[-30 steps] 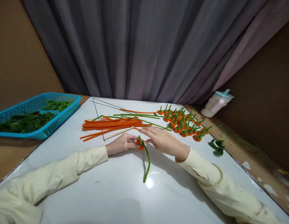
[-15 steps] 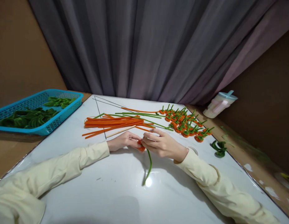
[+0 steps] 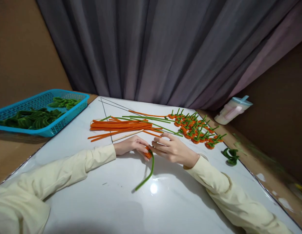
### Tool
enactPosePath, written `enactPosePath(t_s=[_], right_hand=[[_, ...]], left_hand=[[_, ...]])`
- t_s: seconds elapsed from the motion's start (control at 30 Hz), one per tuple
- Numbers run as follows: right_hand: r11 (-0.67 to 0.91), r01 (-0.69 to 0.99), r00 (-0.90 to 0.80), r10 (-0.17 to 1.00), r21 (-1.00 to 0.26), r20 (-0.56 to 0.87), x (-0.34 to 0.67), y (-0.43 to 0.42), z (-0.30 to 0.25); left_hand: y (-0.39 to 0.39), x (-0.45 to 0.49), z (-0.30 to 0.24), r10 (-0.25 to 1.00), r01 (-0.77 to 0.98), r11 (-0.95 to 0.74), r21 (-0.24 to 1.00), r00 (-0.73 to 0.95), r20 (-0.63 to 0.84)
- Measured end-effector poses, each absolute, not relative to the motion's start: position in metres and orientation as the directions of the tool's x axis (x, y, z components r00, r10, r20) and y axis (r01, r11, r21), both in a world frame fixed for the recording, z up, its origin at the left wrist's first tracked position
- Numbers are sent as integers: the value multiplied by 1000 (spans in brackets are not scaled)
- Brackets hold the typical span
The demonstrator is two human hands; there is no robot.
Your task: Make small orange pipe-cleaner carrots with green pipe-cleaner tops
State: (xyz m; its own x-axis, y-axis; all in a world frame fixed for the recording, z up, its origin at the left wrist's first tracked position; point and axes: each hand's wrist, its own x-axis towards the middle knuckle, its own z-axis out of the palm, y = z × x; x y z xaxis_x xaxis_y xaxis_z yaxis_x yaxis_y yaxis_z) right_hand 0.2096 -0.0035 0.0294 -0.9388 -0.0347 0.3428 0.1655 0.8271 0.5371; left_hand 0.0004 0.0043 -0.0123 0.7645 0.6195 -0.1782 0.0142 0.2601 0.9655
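Clamping left hand (image 3: 130,145) fingers on coil (image 3: 148,153), right hand (image 3: 174,149) fingers on stem (image 3: 147,174) just beside; trailing stem lengthwise back from fingers, bodyward.

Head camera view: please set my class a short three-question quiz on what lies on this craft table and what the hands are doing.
1. Multiple choice: what colour are the fuzzy pieces in the blue basket? A orange; B green; C white.
2. True or false: the left hand and the right hand meet at a small orange coil, from which a green stem trails toward the camera.
3. One word: on which side of the person does the cluster of finished orange pieces lie on the white table?

Key: 1 B. 2 True. 3 Right.
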Motion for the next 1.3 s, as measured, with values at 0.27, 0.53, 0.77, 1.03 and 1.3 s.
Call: enactPosePath(t_s=[0.27, 0.53, 0.77, 1.03, 1.3], right_hand=[[828, 159, -943, -34, 538, 331, 212, -2, 27], [826, 147, -939, -56, 544, 338, 212, 0, 20], [826, 145, -946, -46, 544, 321, 210, -2, 19], [844, 205, -965, 92, 496, 244, 209, -3, 23], [889, 269, -963, 238, 369, 128, 204, -15, 29]], left_hand=[[4, 1, -9, 619, 28, 275, 961, 760, -199], [4, 0, -11, 618, 2, 298, 954, 762, -195], [8, -3, -17, 628, 6, 251, 968, 760, -167], [6, 1, -20, 654, 130, 85, 988, 741, -154], [-2, 3, -19, 694, 283, -295, 913, 720, 1]])
